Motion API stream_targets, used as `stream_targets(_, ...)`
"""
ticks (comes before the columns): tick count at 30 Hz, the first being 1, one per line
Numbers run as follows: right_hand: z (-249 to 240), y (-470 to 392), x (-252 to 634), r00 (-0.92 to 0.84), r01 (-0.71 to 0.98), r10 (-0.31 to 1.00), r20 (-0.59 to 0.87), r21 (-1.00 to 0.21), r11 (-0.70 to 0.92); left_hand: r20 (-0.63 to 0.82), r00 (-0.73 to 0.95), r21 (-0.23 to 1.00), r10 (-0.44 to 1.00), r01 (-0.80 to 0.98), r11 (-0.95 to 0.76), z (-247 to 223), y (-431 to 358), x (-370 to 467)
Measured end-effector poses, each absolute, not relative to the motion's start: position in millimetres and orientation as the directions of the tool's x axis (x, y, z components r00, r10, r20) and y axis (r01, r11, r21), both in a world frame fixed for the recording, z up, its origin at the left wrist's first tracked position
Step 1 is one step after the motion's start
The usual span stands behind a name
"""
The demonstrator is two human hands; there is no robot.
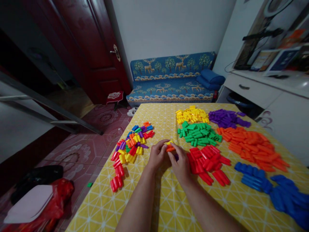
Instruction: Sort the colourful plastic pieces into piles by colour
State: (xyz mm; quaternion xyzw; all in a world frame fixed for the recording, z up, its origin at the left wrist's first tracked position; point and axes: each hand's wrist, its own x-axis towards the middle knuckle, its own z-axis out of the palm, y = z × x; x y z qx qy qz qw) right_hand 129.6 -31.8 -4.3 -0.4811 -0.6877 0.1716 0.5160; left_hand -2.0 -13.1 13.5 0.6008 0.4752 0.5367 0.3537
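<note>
Close together over the middle of the table, my left hand [156, 154] and my right hand [180, 161] hold small plastic pieces between their fingertips. An orange piece [170, 148] and a yellow piece [170, 142] show there; a bit of purple [177, 157] peeks out by my right fingers. Just right of my right hand lies a red pile [207, 159], with a green pile [200, 133] behind it. To the left of my left hand is a line of mixed-colour joined pieces [131, 145].
Yellow [191, 115], purple [224, 118], orange [253, 146] and blue [282, 193] piles lie on the patterned tablecloth [96, 209]. Beyond the table are a blue sofa [169, 87] and a small red stool [115, 96]; a white cabinet [256, 90] stands on the right.
</note>
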Motion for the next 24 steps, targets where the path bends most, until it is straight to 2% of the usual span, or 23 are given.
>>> stream_targets(9,0.4,-33.3,129.3,0.014,0.418,0.854,0.519,-0.779,0.467,0.305,-0.012,0.934,0.952,0.199,-0.297,16.2,-13.0,-4.8)
stream_targets(16,7.7,-40.2,128.7,0.029,0.364,0.821,0.571,-0.77,0.523,0.295,-0.044,0.934,0.955,0.225,-0.278,12.2,-10.1,-1.9)
stream_targets(18,14.2,-41.0,136.5,0.084,0.345,0.833,0.547,-0.8,0.49,0.269,-0.066,0.937,0.961,0.249,-0.245,11.4,-9.4,-1.7)
stream_targets(21,30.4,-31.3,172.4,0.259,0.344,0.835,0.486,-0.854,0.39,0.253,-0.117,0.937,0.96,0.278,-0.213,9.7,-7.3,-2.9)
stream_targets(24,45.6,-4.6,242.9,0.467,0.405,0.735,0.492,-0.858,0.317,0.295,-0.222,0.924,0.929,0.314,-0.219,6.3,-3.9,-5.2)
